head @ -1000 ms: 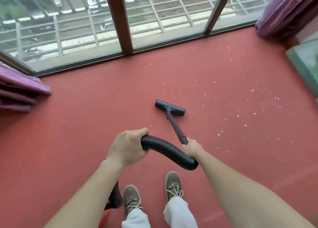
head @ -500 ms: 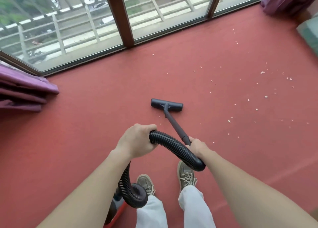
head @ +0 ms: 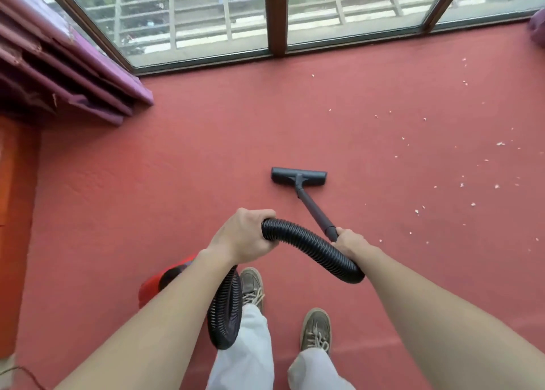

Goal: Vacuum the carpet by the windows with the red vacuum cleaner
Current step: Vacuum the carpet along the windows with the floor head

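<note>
The black floor nozzle (head: 298, 176) lies flat on the red carpet (head: 206, 154), in the middle of the view, some way short of the windows (head: 206, 15). Its dark wand (head: 314, 208) slants back to my right hand (head: 351, 240), which grips the wand's upper end. My left hand (head: 240, 235) grips the black ribbed hose (head: 306, 243), which arcs between both hands and loops down by my left leg. The red vacuum body (head: 153, 286) shows partly behind my left forearm.
White crumbs (head: 460, 183) are scattered over the carpet to the right of the nozzle. Purple curtain folds (head: 73, 74) hang at the left, with an orange-brown panel (head: 11, 212) below them. My two shoes (head: 315, 329) stand behind the nozzle.
The view has swung left, bringing the left curtain and the red vacuum body into sight. The nozzle has turned square to the window. Both hands keep their grips.
</note>
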